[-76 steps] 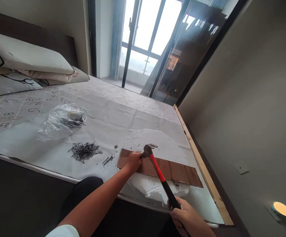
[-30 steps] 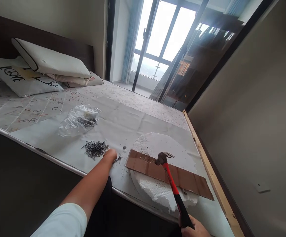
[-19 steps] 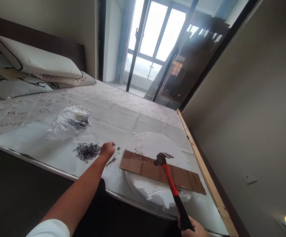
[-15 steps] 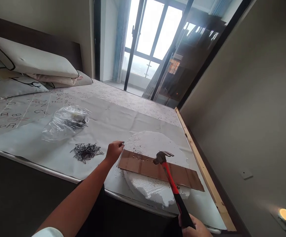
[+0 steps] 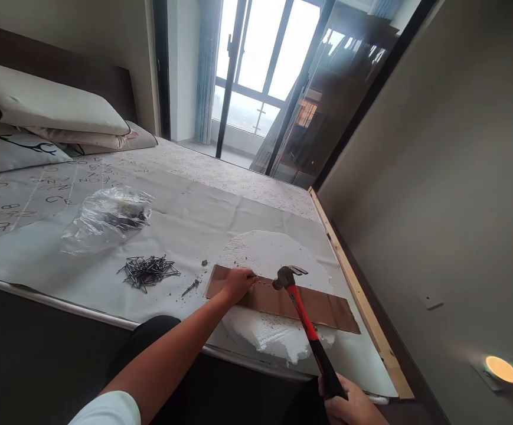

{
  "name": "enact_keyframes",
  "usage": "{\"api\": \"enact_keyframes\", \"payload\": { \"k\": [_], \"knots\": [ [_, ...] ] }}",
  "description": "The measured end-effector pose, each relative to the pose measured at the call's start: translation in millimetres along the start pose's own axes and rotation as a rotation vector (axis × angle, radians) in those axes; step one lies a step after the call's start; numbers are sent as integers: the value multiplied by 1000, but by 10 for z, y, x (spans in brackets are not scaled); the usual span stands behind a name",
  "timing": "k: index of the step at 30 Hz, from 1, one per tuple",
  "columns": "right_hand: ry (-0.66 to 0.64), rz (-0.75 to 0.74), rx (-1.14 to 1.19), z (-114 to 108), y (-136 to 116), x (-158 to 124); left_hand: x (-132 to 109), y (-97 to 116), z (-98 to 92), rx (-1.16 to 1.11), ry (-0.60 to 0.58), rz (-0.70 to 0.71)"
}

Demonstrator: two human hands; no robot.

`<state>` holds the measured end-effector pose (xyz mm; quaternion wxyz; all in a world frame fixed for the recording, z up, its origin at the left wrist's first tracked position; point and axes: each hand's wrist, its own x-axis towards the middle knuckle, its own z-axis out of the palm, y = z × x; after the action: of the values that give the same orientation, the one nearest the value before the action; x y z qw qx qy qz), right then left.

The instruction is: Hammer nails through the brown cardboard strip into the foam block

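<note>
My right hand [image 5: 356, 404] is wrapped round the black grip of a claw hammer [image 5: 303, 316] with a red and black handle. The hammer's head hovers over a brown strip of board [image 5: 322, 308]. Over the left part of that board, my left hand [image 5: 237, 285] has its fingers pinched together, and what they hold, if anything, is too small to make out. A row of small pale marks runs along the board beside the fingertips. Under the board lies a round white foam slab [image 5: 278, 245] with a broken front edge.
A pile of nails [image 5: 147, 273] lies left of the board, near a clear plastic bag [image 5: 110, 218]. A single dark fastener [image 5: 190, 287] and a small grey lump [image 5: 204, 262] rest on the pale sheet [image 5: 185, 206]. A wooden rail [image 5: 358, 286] borders the bed's right side.
My left hand has moved right, from beside the board's left end onto the board. The small grey lump now shows on the sheet where the hand was. The hammer stays over the board.
</note>
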<state>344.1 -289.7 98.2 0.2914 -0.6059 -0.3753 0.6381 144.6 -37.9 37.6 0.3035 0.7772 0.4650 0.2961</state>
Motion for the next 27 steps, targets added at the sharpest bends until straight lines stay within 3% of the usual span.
{"api": "enact_keyframes", "payload": {
  "k": [13, 27],
  "knots": [
    [39, 35, -6, 55, -40, -24, -22, 110, -46, 10, -57, -16],
    [52, 48, 7, 124, -130, -52, -8, 89, 33, 62, -50, -6]
  ]
}}
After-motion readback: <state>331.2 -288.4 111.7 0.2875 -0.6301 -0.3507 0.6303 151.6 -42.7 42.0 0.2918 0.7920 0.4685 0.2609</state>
